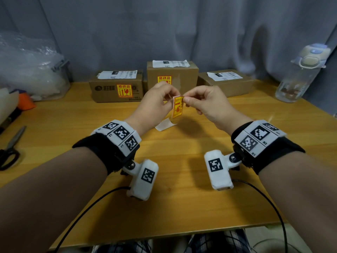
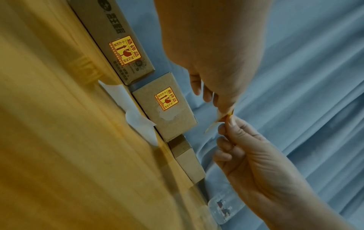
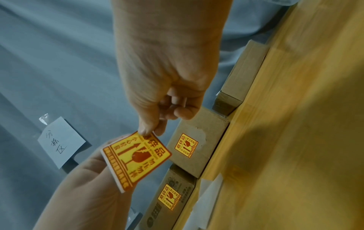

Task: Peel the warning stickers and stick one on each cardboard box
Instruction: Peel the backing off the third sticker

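Three cardboard boxes stand along the table's far edge. The left box (image 1: 116, 87) and the taller middle box (image 1: 172, 75) each carry a yellow-and-red warning sticker on the front; the right box (image 1: 228, 83) shows none. Both hands are raised over the table in front of the middle box. My left hand (image 1: 156, 101) holds a yellow warning sticker (image 1: 177, 106) on its white backing from behind. My right hand (image 1: 202, 101) pinches the sticker's top corner (image 3: 146, 134) between thumb and forefinger. The sticker's printed face (image 3: 138, 157) shows fully in the right wrist view.
A curled white backing paper (image 1: 165, 124) lies on the wooden table (image 1: 182, 207) below the hands. Scissors (image 1: 11, 148) lie at the left edge. A plastic bin with bubble wrap (image 1: 34, 70) stands back left, a clear water bottle (image 1: 300, 73) back right. Cables trail off the front edge.
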The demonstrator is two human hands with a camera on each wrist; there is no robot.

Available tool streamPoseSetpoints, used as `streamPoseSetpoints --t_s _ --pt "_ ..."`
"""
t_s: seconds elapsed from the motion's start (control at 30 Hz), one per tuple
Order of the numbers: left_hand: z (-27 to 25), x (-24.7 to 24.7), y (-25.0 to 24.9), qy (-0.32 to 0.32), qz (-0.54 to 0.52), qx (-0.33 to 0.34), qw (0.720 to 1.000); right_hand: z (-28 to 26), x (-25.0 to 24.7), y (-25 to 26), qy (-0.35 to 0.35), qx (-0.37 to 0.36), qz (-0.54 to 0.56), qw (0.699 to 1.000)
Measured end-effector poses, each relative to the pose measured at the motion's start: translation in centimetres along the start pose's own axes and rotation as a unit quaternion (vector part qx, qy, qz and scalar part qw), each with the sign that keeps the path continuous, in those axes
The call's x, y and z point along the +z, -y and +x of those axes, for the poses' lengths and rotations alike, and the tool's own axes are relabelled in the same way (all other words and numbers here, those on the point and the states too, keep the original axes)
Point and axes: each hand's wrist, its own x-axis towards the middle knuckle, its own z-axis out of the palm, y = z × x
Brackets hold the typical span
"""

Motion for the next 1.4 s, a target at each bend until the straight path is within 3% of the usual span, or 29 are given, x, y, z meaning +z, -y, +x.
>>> streamPoseSetpoints --t_s 0.17,0.47,0.67,0.93,1.23,1.3,1.4 --pt "-0.1 0.0 0.4 -0.016 -0.030 -0.029 0.999 0.3 0.2 -0.4 -0.033 0.019 0.005 0.999" --pt "-0.1 0.0 0.5 -0.013 -0.097 -0.073 0.993 0.3 0.2 -0.8 0.002 0.064 0.120 0.991" --pt "0.0 -0.1 -0.2 0.016 -0.188 -0.088 0.978 0.4 0.1 -0.8 0.009 0.061 0.096 0.994" --pt "0.4 -0.6 -0.2 0.027 -0.062 -0.054 0.996 0.2 -0.7 -0.8 0.023 0.072 0.052 0.996" --pt "0.6 -0.8 -0.4 0.035 -0.021 -0.054 0.998 0.5 -1.2 -0.6 0.032 0.087 0.038 0.995" --pt "0.5 -0.8 -0.4 0.026 -0.065 -0.073 0.995 0.6 -0.9 -0.5 0.033 0.090 0.061 0.994" --pt "0.1 -0.8 -0.5 0.052 -0.212 -0.123 0.968 0.6 -0.6 -0.3 0.033 0.081 0.127 0.988"
